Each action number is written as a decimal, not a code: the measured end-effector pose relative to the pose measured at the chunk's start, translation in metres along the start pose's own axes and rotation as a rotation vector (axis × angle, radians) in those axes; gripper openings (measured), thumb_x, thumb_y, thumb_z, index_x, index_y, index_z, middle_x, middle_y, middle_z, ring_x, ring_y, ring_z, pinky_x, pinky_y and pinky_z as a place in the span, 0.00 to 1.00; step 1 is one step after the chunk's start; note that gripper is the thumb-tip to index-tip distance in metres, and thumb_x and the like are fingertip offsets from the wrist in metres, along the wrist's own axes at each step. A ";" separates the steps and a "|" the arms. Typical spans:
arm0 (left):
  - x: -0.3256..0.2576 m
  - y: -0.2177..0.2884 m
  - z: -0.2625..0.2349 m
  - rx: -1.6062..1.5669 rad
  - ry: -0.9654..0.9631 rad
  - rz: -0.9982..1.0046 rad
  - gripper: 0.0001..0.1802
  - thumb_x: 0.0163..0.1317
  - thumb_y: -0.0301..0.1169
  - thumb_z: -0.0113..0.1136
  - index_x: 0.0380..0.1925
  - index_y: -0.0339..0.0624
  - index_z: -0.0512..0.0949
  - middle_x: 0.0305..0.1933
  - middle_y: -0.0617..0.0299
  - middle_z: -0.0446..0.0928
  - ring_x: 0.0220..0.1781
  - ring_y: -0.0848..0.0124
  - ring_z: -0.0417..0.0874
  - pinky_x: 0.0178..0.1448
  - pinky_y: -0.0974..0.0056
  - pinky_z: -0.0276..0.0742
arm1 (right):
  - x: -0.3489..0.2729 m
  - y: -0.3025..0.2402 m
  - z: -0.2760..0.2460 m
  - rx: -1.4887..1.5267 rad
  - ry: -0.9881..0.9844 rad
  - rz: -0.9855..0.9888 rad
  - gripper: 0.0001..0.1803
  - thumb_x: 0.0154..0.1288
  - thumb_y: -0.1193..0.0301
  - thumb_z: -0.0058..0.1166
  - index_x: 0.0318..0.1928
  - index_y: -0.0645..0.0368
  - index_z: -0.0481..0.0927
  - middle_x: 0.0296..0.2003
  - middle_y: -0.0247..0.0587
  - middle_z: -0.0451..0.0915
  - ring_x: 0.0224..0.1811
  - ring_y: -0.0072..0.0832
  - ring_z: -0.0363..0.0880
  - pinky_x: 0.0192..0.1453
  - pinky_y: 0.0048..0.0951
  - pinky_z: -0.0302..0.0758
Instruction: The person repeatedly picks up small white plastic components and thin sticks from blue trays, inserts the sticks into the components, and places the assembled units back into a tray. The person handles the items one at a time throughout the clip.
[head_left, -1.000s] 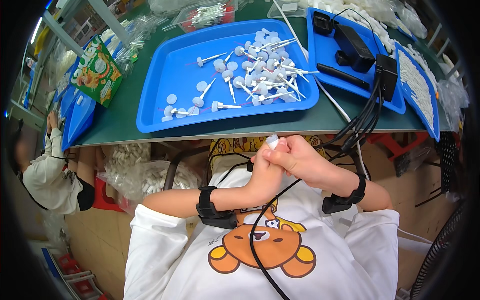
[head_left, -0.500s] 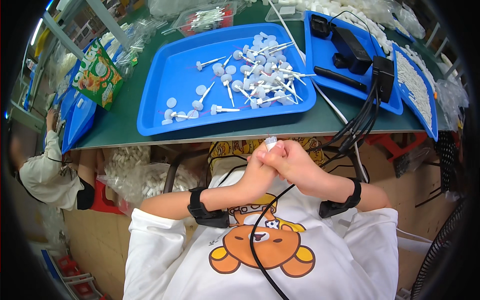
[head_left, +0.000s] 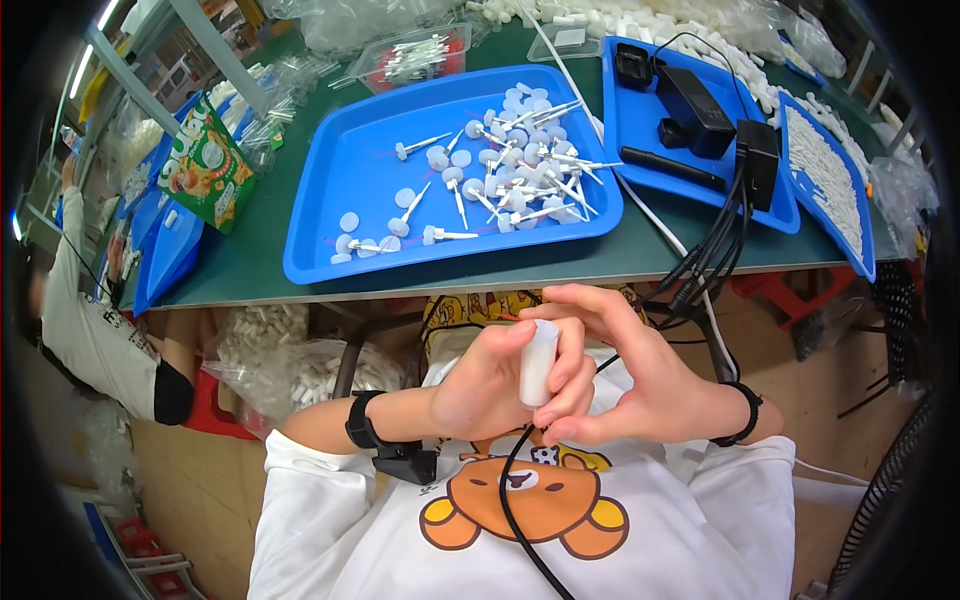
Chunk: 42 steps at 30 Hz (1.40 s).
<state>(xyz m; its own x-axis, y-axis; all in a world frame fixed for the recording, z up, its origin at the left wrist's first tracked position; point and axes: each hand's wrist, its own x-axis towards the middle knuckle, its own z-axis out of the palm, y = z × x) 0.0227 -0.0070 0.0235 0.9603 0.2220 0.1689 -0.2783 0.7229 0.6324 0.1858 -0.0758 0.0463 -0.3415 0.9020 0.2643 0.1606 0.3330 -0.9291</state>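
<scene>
Head view, just off the near edge of the green table (head_left: pixel 245 262), on the wearer's side: the white cylinder (head_left: pixel 538 365) is probably best handled with light, even pressure along its sides, its ends left clear, and the other palm ready to guard against a slip. The left hand (head_left: pixel 478 388) is curled round it, thumb on one side, fingers on the other. The right hand (head_left: pixel 655 380) is spread wide beside it, thumb and fingers well apart; whether its thumb touches the cylinder's lower end, I cannot tell
</scene>
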 end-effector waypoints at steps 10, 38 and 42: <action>-0.005 0.005 0.006 -0.081 -0.016 -0.006 0.24 0.65 0.52 0.36 0.24 0.43 0.61 0.17 0.64 0.64 0.20 0.73 0.67 0.29 0.70 0.65 | 0.000 -0.001 -0.003 -0.081 0.017 -0.103 0.46 0.47 0.66 0.69 0.61 0.65 0.55 0.54 0.53 0.67 0.57 0.41 0.70 0.60 0.37 0.68; -0.007 0.016 0.004 0.401 0.095 0.265 0.30 0.66 0.52 0.40 0.56 0.39 0.61 0.37 0.60 0.72 0.47 0.68 0.69 0.53 0.61 0.64 | -0.016 -0.025 0.006 -0.476 -0.082 -0.682 0.20 0.55 0.71 0.60 0.16 0.62 0.63 0.15 0.31 0.55 0.15 0.23 0.58 0.57 0.55 0.71; -0.006 0.015 0.003 0.399 0.106 0.292 0.30 0.66 0.51 0.42 0.58 0.40 0.60 0.38 0.61 0.73 0.47 0.68 0.69 0.54 0.62 0.65 | -0.015 -0.026 0.005 -0.468 -0.070 -0.686 0.20 0.55 0.72 0.60 0.16 0.62 0.63 0.15 0.31 0.55 0.14 0.22 0.57 0.58 0.56 0.70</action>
<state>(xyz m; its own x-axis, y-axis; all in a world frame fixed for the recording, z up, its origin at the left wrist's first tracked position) 0.0126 0.0005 0.0344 0.8306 0.4578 0.3171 -0.4864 0.3191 0.8134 0.1823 -0.0992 0.0650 -0.5581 0.4431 0.7016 0.2586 0.8963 -0.3603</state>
